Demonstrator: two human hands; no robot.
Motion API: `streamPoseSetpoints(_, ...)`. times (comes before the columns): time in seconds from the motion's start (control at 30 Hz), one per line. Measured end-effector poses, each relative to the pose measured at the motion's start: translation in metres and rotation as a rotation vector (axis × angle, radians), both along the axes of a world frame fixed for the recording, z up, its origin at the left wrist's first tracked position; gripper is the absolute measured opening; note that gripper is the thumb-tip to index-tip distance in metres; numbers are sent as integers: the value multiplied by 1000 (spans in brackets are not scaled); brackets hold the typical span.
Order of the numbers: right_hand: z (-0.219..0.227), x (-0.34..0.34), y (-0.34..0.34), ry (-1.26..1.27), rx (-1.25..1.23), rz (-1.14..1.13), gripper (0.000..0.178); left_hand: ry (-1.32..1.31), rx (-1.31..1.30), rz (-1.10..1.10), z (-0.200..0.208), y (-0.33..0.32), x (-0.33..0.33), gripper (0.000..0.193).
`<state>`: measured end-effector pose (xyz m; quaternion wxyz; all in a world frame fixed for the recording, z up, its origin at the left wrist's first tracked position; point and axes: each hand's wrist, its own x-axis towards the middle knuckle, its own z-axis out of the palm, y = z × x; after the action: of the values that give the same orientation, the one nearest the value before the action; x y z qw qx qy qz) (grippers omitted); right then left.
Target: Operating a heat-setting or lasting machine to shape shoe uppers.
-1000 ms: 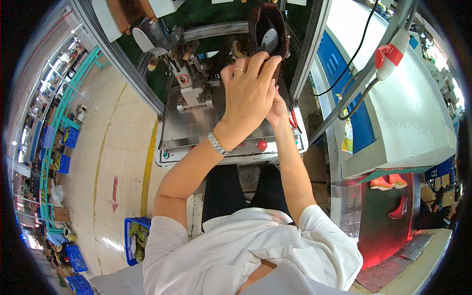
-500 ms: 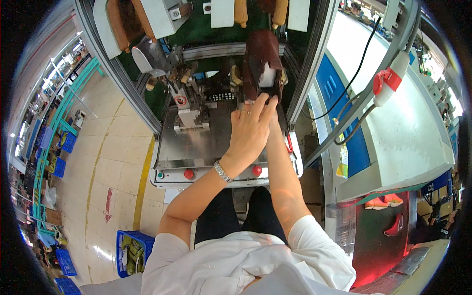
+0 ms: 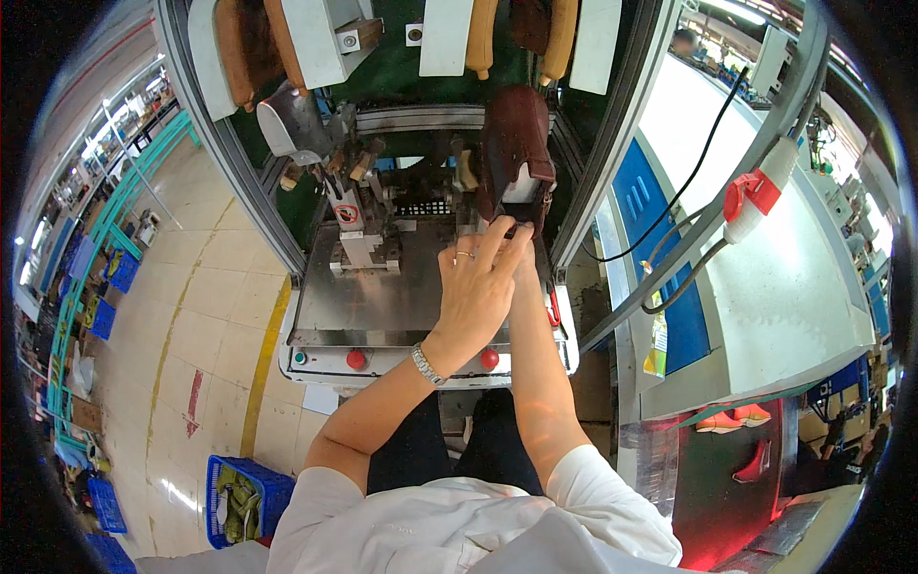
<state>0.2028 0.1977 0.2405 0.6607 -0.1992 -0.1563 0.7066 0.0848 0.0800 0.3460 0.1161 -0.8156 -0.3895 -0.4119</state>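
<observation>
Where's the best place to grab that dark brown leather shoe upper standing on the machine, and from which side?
Probably low, at the near end of the dark brown leather shoe upper, coming from the front. It stands upright on the machine's post with its lower edge facing the person, and both hands, left over right, already reach there. Parts crowd its left side.

Seen from above, a dark brown shoe upper (image 3: 516, 153) stands mounted on the machine, at the far right of its steel desk (image 3: 382, 306). The left hand (image 3: 478, 287), with a ring and a wristwatch, reaches its fingertips to the upper's lower edge. The right hand lies under the left and is mostly hidden. Two red buttons (image 3: 356, 359) sit on the desk's near edge. A blue crate (image 3: 239, 493) stands on the floor, left of the desk.
</observation>
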Motion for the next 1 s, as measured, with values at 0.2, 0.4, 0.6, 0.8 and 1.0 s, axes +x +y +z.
streamPoseSetpoints(0.2, -9, 0, 1, -11, -40, -56, 28, 12, -40, 19, -1, -4, 3, 59)
streamPoseSetpoints(0.4, -5, -5, -6, -72, -52, -113, 25, 7, -26, 9, -1, -10, 0, 58)
streamPoseSetpoints(0.6, -17, 5, -5, 77, 55, 19, 24, -46, -40, -69, 5, -17, 5, 57)
streamPoseSetpoints(0.8, -14, -2, -5, -2, 1, -24, 25, -18, -62, -74, 7, -21, -7, 56)
streamPoseSetpoints(1.0, -19, -1, -7, -67, -50, -88, 26, 13, -101, -138, 2, -24, -12, 49)
